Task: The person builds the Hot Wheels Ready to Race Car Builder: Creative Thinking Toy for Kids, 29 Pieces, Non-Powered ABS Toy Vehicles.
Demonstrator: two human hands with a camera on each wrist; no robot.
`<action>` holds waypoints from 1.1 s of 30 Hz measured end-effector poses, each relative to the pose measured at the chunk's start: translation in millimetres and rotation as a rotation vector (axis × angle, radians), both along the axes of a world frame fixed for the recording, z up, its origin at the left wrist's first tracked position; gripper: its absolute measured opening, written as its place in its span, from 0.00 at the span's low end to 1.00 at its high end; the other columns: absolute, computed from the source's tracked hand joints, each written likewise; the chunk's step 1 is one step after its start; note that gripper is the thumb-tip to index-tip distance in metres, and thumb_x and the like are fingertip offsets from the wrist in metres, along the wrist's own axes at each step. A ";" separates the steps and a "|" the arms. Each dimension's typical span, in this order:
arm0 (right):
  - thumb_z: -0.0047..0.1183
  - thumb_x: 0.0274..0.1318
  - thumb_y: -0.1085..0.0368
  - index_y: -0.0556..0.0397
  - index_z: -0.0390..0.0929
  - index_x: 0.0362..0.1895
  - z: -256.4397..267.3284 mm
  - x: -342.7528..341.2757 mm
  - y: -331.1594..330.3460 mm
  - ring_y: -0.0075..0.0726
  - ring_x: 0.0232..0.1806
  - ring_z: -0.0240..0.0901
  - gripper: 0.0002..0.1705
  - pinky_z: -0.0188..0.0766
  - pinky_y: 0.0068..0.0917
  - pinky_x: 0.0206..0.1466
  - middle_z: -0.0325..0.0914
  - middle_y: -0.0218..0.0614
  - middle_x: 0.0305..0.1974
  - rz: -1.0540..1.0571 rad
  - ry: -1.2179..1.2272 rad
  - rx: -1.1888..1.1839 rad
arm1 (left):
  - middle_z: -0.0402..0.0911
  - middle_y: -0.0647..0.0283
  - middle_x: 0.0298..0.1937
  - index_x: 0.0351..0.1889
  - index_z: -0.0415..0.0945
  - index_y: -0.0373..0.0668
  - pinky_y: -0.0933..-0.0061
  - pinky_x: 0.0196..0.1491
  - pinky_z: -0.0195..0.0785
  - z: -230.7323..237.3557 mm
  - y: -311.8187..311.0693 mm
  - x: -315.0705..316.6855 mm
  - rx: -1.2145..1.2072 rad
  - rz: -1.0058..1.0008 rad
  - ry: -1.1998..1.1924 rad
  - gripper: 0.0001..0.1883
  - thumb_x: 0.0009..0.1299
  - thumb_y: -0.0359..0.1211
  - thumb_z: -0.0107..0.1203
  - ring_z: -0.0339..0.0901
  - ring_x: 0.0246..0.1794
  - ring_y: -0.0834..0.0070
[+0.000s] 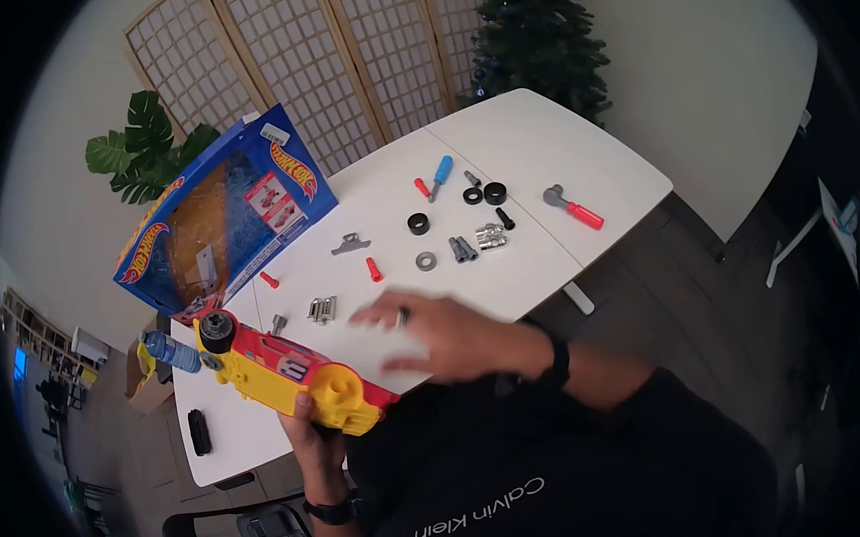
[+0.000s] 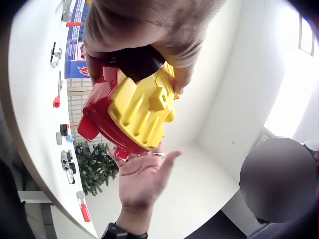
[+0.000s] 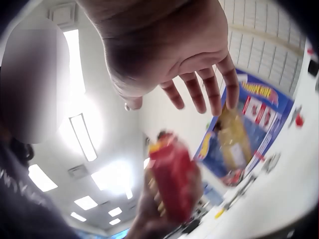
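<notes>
Left grip (image 1: 315, 450) — clasped round a yellow-and-red toy car (image 1: 296, 368), right grip (image 1: 442, 334) — released, fingers extended, near it

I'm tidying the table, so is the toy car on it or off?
Off the table: the left hand grips the toy car in the air.

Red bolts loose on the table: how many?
3: a red bolt by the box, another near the right hand, a third beside the blue screwdriver. The car may hide more.
</notes>
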State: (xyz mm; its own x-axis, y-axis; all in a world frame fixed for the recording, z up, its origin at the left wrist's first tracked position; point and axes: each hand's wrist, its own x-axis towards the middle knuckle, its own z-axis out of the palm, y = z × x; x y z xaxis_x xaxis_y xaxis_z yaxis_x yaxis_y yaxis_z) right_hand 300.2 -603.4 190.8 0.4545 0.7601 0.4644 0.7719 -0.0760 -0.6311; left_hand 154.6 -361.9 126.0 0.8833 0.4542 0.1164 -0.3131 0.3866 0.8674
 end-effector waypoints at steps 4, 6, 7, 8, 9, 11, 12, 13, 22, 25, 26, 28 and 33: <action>0.62 0.67 0.51 0.51 0.85 0.53 -10.6 146.6 -58.7 0.53 0.56 0.82 0.20 0.81 0.51 0.55 0.84 0.43 0.53 -0.796 -0.210 -0.243 | 0.79 0.55 0.63 0.74 0.62 0.39 0.57 0.63 0.80 -5.2 14.0 -6.4 0.041 0.059 0.009 0.35 0.77 0.48 0.62 0.82 0.61 0.62; 0.66 0.63 0.53 0.55 0.84 0.58 -32.7 215.0 -89.7 0.54 0.53 0.83 0.25 0.81 0.45 0.58 0.84 0.46 0.52 -0.958 -0.291 -0.500 | 0.78 0.54 0.65 0.76 0.60 0.39 0.57 0.65 0.79 -5.2 17.4 -4.8 -0.014 0.060 -0.001 0.36 0.78 0.47 0.61 0.82 0.62 0.62; 0.68 0.60 0.54 0.55 0.84 0.59 -48.9 238.0 -99.8 0.54 0.54 0.83 0.27 0.80 0.45 0.59 0.85 0.47 0.52 -0.967 -0.297 -0.546 | 0.78 0.54 0.65 0.76 0.60 0.39 0.57 0.65 0.79 -5.2 18.4 -6.9 -0.015 0.073 0.000 0.36 0.78 0.47 0.61 0.82 0.62 0.62; 0.68 0.60 0.54 0.55 0.84 0.59 -54.3 253.1 -104.2 0.54 0.54 0.83 0.27 0.80 0.45 0.59 0.85 0.47 0.52 -0.955 -0.300 -0.545 | 0.78 0.54 0.65 0.77 0.60 0.39 0.57 0.65 0.78 -5.7 18.2 -6.9 -0.015 0.042 -0.026 0.36 0.78 0.46 0.60 0.81 0.62 0.62; 0.70 0.56 0.54 0.56 0.84 0.59 -55.7 266.3 -106.3 0.54 0.54 0.83 0.29 0.80 0.45 0.60 0.85 0.48 0.52 -0.887 -0.200 -0.589 | 0.77 0.54 0.66 0.77 0.59 0.39 0.57 0.66 0.77 -4.7 17.1 -4.8 -0.015 0.010 -0.054 0.36 0.78 0.46 0.60 0.81 0.63 0.62; 0.72 0.53 0.54 0.56 0.84 0.59 -61.6 271.7 -106.7 0.54 0.55 0.83 0.32 0.80 0.44 0.60 0.86 0.50 0.52 -0.805 -0.088 -0.641 | 0.77 0.55 0.66 0.77 0.59 0.40 0.57 0.66 0.77 -0.2 12.6 -4.6 0.007 -0.008 -0.084 0.34 0.79 0.44 0.59 0.80 0.63 0.63; 0.73 0.50 0.54 0.57 0.85 0.57 -63.7 275.9 -106.1 0.54 0.54 0.84 0.31 0.80 0.44 0.59 0.87 0.51 0.50 -0.799 -0.058 -0.678 | 0.78 0.55 0.65 0.75 0.61 0.40 0.58 0.65 0.78 -1.4 11.8 -2.9 -0.031 0.024 -0.090 0.33 0.78 0.41 0.60 0.81 0.62 0.64; 0.74 0.47 0.54 0.58 0.85 0.54 -64.3 278.8 -104.9 0.55 0.52 0.85 0.31 0.81 0.43 0.58 0.87 0.52 0.49 -0.791 -0.032 -0.712 | 0.79 0.56 0.63 0.74 0.62 0.40 0.58 0.65 0.79 -2.2 11.0 -0.7 -0.069 0.059 -0.100 0.31 0.77 0.39 0.62 0.82 0.60 0.64; 0.71 0.54 0.58 0.58 0.84 0.52 -5.0 211.7 -83.2 0.48 0.41 0.83 0.24 0.79 0.41 0.46 0.86 0.47 0.47 -0.750 -0.093 -0.363 | 0.80 0.59 0.65 0.73 0.67 0.43 0.58 0.69 0.74 -11.5 11.3 6.5 -0.181 0.092 -0.083 0.27 0.83 0.46 0.56 0.80 0.66 0.65; 0.71 0.58 0.59 0.56 0.82 0.61 44.8 112.9 -40.0 0.38 0.39 0.78 0.29 0.77 0.34 0.44 0.85 0.42 0.50 -0.340 -0.084 -0.130 | 0.79 0.57 0.65 0.73 0.65 0.40 0.62 0.66 0.77 -4.1 1.3 12.2 -0.190 0.072 -0.114 0.30 0.79 0.40 0.63 0.81 0.64 0.67; 0.72 0.57 0.61 0.53 0.81 0.63 54.7 80.5 -29.1 0.35 0.40 0.77 0.29 0.76 0.31 0.45 0.84 0.40 0.52 -0.220 -0.065 -0.103 | 0.80 0.57 0.65 0.72 0.65 0.40 0.62 0.66 0.77 -4.3 -2.7 13.7 -0.190 0.070 -0.111 0.31 0.77 0.40 0.65 0.81 0.63 0.67; 0.72 0.57 0.61 0.49 0.80 0.64 59.6 28.9 -10.6 0.33 0.43 0.76 0.30 0.75 0.30 0.48 0.83 0.39 0.55 -0.060 -0.037 -0.057 | 0.80 0.57 0.64 0.71 0.65 0.40 0.62 0.66 0.77 -5.6 -9.7 17.6 -0.191 0.059 -0.103 0.31 0.76 0.39 0.67 0.81 0.63 0.67; 0.69 0.62 0.51 0.54 0.79 0.62 45.3 -14.7 17.3 0.50 0.51 0.80 0.30 0.77 0.41 0.58 0.82 0.45 0.50 0.115 -0.261 -0.043 | 0.81 0.57 0.63 0.70 0.66 0.39 0.64 0.65 0.76 -13.6 -20.8 22.1 -0.080 -0.022 -0.133 0.35 0.71 0.38 0.74 0.82 0.61 0.68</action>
State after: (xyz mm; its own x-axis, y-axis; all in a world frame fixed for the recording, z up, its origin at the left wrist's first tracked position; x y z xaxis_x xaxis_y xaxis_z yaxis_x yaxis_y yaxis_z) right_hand 285.5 -586.1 236.1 0.2337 0.8213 0.5204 0.9130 -0.0012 -0.4079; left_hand 176.7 -382.7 112.4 0.8723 0.4474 0.1975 -0.4140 0.4606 0.7851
